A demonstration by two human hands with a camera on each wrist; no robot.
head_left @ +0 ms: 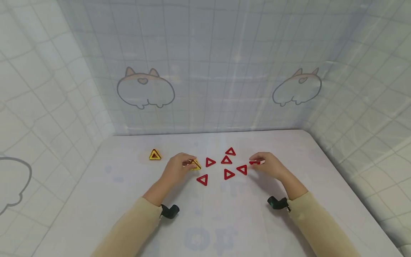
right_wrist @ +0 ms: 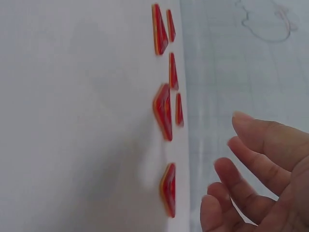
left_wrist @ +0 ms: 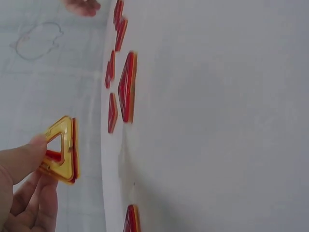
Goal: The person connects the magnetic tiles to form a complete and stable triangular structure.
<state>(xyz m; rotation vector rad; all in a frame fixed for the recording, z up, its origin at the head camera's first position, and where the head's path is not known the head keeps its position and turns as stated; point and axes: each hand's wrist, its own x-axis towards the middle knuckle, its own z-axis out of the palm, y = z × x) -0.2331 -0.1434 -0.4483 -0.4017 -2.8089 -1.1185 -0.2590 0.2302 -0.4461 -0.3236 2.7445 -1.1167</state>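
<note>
My left hand (head_left: 177,167) pinches a yellow triangular tile (left_wrist: 64,162) between thumb and fingers. The tile has an open centre, and a red layer shows along its edge; it is held up off the table in the left wrist view. My right hand (right_wrist: 270,179) hovers with its fingers loosely bent and apart, nothing between them. Beneath those fingers lies a red triangular tile (right_wrist: 169,191), partly covered by them in the head view. A second red triangular tile (head_left: 242,169) lies just left of the right hand. Nearest the left hand on the table is another red tile (head_left: 203,179).
More red triangular tiles (head_left: 226,160) lie scattered flat between the hands. Farther left, a yellow triangular piece (head_left: 155,157) sits alone on the white table (head_left: 128,200). A pale gridded curtain (head_left: 205,71) with cartoon outlines rises behind and at both sides.
</note>
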